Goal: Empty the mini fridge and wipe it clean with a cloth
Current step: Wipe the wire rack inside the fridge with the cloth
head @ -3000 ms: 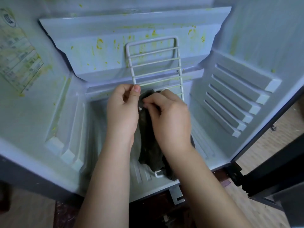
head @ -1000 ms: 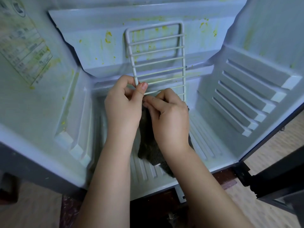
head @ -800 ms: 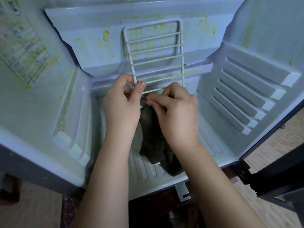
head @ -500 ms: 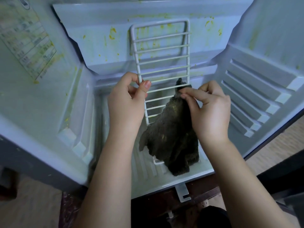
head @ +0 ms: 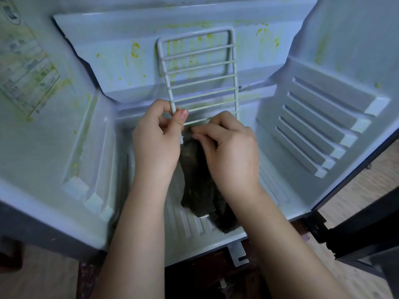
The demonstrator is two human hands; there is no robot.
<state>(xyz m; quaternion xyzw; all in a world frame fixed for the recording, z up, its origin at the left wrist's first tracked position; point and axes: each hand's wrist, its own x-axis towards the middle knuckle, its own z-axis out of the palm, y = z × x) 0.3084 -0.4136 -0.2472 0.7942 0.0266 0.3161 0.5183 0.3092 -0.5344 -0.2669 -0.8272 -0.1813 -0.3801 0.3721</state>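
Note:
The open mini fridge [head: 64, 130] has pale walls spattered with yellow-green stains. A white wire shelf [head: 200, 76] stands upright inside it. My left hand [head: 157, 145] pinches the shelf's left side rail between thumb and fingers. My right hand [head: 231, 154] pinches a dark grey-green cloth [head: 198, 184] around one of the shelf's lower wires, close to the left hand. The cloth hangs down over the ribbed fridge floor [head: 190, 225]. The lower part of the shelf is hidden behind the hands and cloth.
Shelf-support ridges [head: 319, 126] line the right wall and smaller ones [head: 90, 197] the left wall. A label [head: 23, 67] is stuck on the left wall. The dark fridge door [head: 367, 229] stands open at right over a wooden floor [head: 367, 173].
My right hand slid the cloth along a wire out to the shelf's right side, then back left beside my left hand. The left hand kept its hold on the rail.

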